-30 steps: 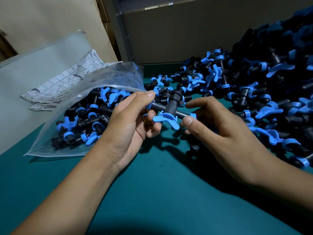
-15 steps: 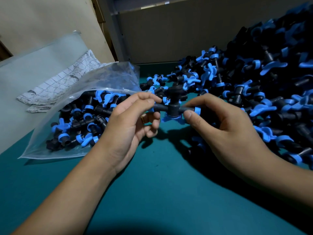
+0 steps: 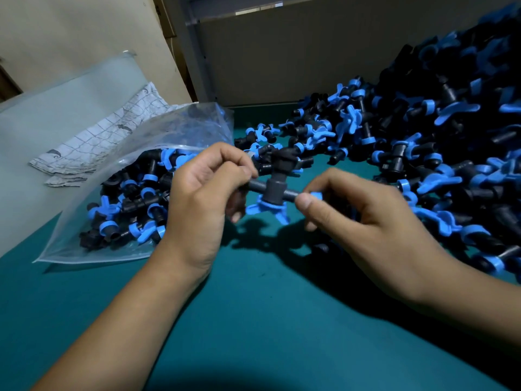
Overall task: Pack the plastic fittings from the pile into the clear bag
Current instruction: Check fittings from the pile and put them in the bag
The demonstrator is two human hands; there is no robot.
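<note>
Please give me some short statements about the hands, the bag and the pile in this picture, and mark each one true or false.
1. Both hands hold one fitting between them. True: left hand, right hand.
2. The clear bag is empty. False: it already holds many fittings.
3. The pile lies on the person's right. True.
4. The table is red. False: it is teal green.
5. The held fitting lies inside the bag. False: it is above the table, outside the bag.
</note>
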